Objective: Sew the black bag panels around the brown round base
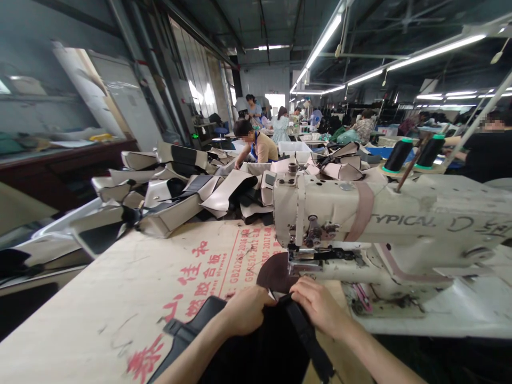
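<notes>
My left hand (248, 310) is closed, its thumb and fingers pinching the upper edge of a black bag piece (276, 346). Close beside it, my right hand (316, 305) grips the same edge, where a black strap (306, 333) hangs down toward me. A dark brown rounded flap (276, 272) extends from this edge to just below the sewing machine's (320, 208) needle area. Under my left forearm a grey-black panel with a tab (196, 325) rests on the plywood board. My fingertips partly hide the held edge.
The plywood board (192, 256) has red printing. Beyond it lie heaped beige-and-black bag pieces (172, 213). Black thread spools (398, 154) stand above the machine on the right. A person in a yellow top (266, 146) leans over the heap; other people sit farther back.
</notes>
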Demonstrator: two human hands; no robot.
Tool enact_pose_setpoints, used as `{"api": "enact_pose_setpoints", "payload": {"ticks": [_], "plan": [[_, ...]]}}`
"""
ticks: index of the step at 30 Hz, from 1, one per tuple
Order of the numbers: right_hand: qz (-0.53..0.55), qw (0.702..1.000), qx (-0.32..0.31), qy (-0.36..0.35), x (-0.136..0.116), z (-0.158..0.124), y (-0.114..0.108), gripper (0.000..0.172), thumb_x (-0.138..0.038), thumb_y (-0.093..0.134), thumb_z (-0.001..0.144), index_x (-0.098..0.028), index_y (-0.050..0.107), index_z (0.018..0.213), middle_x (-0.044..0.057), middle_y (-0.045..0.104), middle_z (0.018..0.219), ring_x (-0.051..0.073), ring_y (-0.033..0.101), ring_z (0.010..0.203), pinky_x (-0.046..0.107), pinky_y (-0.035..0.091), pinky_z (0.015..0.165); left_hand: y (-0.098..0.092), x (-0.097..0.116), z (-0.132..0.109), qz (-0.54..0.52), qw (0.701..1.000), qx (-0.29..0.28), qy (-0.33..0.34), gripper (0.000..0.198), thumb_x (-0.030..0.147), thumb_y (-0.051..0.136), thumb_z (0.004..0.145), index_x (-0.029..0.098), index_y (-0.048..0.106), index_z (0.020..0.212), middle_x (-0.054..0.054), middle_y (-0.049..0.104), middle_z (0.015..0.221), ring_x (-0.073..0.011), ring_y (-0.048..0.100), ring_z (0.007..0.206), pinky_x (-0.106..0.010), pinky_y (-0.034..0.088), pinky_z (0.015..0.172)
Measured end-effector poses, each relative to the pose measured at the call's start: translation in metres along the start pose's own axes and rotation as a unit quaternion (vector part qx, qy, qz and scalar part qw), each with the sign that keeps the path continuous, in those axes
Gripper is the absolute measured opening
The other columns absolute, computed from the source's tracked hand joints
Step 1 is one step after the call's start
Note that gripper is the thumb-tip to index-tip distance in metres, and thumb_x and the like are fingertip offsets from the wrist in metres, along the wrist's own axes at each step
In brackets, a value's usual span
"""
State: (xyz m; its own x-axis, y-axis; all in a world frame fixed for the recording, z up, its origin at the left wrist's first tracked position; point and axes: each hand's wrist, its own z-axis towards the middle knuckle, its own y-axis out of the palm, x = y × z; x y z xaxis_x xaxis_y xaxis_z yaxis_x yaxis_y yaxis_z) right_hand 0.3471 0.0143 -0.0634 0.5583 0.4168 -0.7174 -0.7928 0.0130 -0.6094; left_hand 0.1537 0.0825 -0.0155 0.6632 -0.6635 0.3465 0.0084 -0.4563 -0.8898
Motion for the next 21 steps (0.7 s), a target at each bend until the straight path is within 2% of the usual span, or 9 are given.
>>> {"api": "enact_pose_setpoints", "payload": {"ticks": [3,6,8,10,12,14,17,19,21], "plan": [[0.011,1.000,0.015,0.013,0.000,0.000,-0.001,0.020,-0.022,0.038,0.093,-0.017,0.055,0.086,0.002,0.054,0.083,0.014,0.048,0.083,0.024,0.033,0.074,-0.015,-0.008,-0.011,-0.090,0.994,-0.021,0.059,0.040,0.013,0.041,0.076,0.030,0.063,0.106,0.001,0.069,0.096,-0.0183,0.062,0.086,-0.024,0.044,0.073],[0.026,0.999,0.027,0.025,-0.002,0.001,-0.002,0.020,-0.023,0.038,0.093,-0.017,0.057,0.086,0.002,0.056,0.084,0.014,0.049,0.081,0.023,0.033,0.072,-0.007,-0.016,-0.020,-0.148,0.988,0.016,0.037,0.035,0.038,0.037,0.088,0.033,0.055,0.118,0.002,0.064,0.110,-0.0188,0.058,0.098,-0.027,0.040,0.086],[0.038,0.998,0.037,0.036,-0.004,0.002,-0.001,0.020,-0.023,0.040,0.092,-0.017,0.058,0.085,0.002,0.057,0.084,0.014,0.050,0.081,0.023,0.033,0.072,0.009,-0.021,-0.020,-0.156,0.985,0.070,-0.009,0.037,0.045,0.034,0.089,0.027,0.062,0.106,0.001,0.065,0.103,-0.0198,0.057,0.095,-0.029,0.040,0.088],[0.052,0.996,0.053,0.051,-0.009,0.004,0.002,0.021,-0.024,0.041,0.091,-0.018,0.059,0.082,0.001,0.058,0.081,0.014,0.051,0.079,0.023,0.032,0.071,0.023,-0.026,-0.015,-0.158,0.979,0.121,-0.047,0.042,0.048,0.032,0.088,0.021,0.065,0.086,0.000,0.065,0.086,-0.0190,0.056,0.085,-0.031,0.040,0.088],[0.071,0.991,0.080,0.075,-0.016,0.006,0.010,0.023,-0.026,0.041,0.090,-0.018,0.059,0.079,0.001,0.058,0.078,0.013,0.052,0.076,0.022,0.032,0.068,0.024,-0.029,-0.008,-0.154,0.975,0.152,-0.047,0.045,0.046,0.030,0.089,0.018,0.060,0.071,0.002,0.061,0.072,-0.0162,0.055,0.075,-0.032,0.038,0.092],[0.097,0.982,0.122,0.110,-0.025,0.010,0.024,0.026,-0.030,0.040,0.090,-0.017,0.059,0.078,0.001,0.059,0.075,0.013,0.052,0.072,0.022,0.033,0.065,0.004,-0.030,0.000,-0.111,0.981,0.158,-0.015,0.045,0.044,0.030,0.089,0.017,0.056,0.064,0.004,0.056,0.061,-0.0132,0.052,0.066,-0.033,0.034,0.096],[0.135,0.955,0.200,0.172,-0.036,0.019,0.053,0.038,-0.037,0.029,0.093,-0.015,0.057,0.080,0.003,0.059,0.073,0.013,0.052,0.068,0.021,0.036,0.060,-0.048,-0.028,0.015,0.052,0.994,0.091,0.038,0.044,0.040,0.030,0.089,0.018,0.058,0.064,0.003,0.055,0.058,-0.0123,0.051,0.059,-0.034,0.038,0.089],[0.214,0.912,0.271,0.221,-0.039,0.027,0.075,0.043,-0.042,0.025,0.092,-0.014,0.055,0.079,0.003,0.057,0.070,0.013,0.051,0.064,0.021,0.037,0.057,-0.079,-0.024,0.029,0.142,0.988,0.039,0.053,0.038,0.039,0.036,0.086,0.018,0.061,0.066,-0.001,0.059,0.062,-0.0156,0.054,0.064,-0.032,0.042,0.077],[0.339,0.837,0.340,0.262,-0.039,0.035,0.093,0.043,-0.049,0.034,0.088,-0.014,0.054,0.073,0.001,0.054,0.065,0.012,0.048,0.061,0.020,0.038,0.053,-0.095,-0.022,0.048,0.178,0.982,0.005,0.060,0.030,0.039,0.046,0.080,0.019,0.063,0.065,-0.003,0.063,0.065,-0.0187,0.057,0.069,-0.030,0.043,0.070]]}}
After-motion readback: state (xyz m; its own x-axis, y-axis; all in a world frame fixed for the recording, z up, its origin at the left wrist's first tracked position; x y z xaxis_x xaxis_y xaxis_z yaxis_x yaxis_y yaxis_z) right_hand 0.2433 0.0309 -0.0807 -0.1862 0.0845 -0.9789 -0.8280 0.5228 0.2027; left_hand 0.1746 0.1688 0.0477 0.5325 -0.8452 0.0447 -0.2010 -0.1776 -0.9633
